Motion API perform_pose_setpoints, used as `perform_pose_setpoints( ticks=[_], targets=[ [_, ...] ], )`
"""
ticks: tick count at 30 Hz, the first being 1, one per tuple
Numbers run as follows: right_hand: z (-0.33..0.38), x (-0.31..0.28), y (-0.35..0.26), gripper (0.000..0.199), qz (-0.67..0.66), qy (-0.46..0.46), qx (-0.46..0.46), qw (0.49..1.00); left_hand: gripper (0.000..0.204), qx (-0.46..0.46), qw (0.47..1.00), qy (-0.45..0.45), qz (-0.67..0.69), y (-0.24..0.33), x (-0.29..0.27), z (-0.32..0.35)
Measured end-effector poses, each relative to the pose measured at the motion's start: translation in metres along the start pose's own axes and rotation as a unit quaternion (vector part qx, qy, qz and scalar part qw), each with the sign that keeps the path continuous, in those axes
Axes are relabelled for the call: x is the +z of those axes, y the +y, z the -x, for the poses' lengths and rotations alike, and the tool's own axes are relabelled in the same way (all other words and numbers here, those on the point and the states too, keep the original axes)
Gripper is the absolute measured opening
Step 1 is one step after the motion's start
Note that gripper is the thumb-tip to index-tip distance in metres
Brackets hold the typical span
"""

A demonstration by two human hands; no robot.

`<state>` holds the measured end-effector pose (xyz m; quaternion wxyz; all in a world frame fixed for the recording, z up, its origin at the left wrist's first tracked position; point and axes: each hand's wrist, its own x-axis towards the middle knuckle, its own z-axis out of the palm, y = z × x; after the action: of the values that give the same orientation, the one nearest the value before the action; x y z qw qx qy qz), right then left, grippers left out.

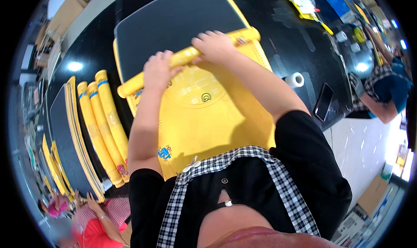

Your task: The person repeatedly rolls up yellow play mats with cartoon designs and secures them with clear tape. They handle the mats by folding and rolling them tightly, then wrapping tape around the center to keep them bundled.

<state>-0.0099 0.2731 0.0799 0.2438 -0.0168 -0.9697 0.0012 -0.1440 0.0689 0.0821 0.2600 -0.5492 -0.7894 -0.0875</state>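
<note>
Across the table in front of me lies a yellow printed mat [243,117], flat on the near side, with a tight yellow roll [184,56] at its far edge. My left hand [158,71] is curled over the left half of the roll, its thumb on the near side. Right of it, my right hand [215,47] grips the roll too, fingers over the top and slightly blurred. Past the roll spreads a dark grey sheet [178,20] with yellow edging. Whether it belongs to the same mat, I cannot tell.
Several finished yellow rolls [110,104] and a stack of dark mats [65,126] lie at left. On the right are a white tape roll [295,80], a black phone [323,102] and a blue box [336,4]. Co-workers stand at right [386,83] and lower left [102,222].
</note>
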Motion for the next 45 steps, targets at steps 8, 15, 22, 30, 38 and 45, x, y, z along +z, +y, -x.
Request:
perform_pose_setpoints(
  ticks=[8, 15, 22, 30, 38, 45],
  targets=[
    [0.196, -0.020, -0.087, 0.057, -0.041, -0.016, 0.023, 0.999, 0.036, -0.085, 0.992, -0.048, 0.086, 0.095, -0.044, 0.194],
    [0.247, -0.021, -0.061, 0.098, -0.013, 0.050, 0.391, 0.919, 0.028, -0.448, 0.852, 0.056, 0.264, 0.048, -0.038, 0.281],
    [0.250, -0.006, -0.034, 0.087, -0.121, 0.072, 0.552, 0.822, 0.042, -0.447, 0.844, 0.094, 0.282, 0.049, 0.005, 0.268],
    [0.252, -0.014, -0.021, 0.068, -0.100, 0.107, 0.526, 0.838, 0.037, -0.474, 0.825, 0.073, 0.299, 0.050, 0.000, 0.272],
    [0.254, -0.009, -0.023, 0.054, -0.067, 0.111, 0.497, 0.858, 0.037, -0.468, 0.832, 0.097, 0.282, 0.051, -0.003, 0.280],
    [0.237, -0.014, -0.013, 0.027, 0.006, 0.043, 0.466, 0.884, 0.041, -0.515, 0.815, 0.066, 0.259, 0.050, -0.006, 0.268]
  ],
)
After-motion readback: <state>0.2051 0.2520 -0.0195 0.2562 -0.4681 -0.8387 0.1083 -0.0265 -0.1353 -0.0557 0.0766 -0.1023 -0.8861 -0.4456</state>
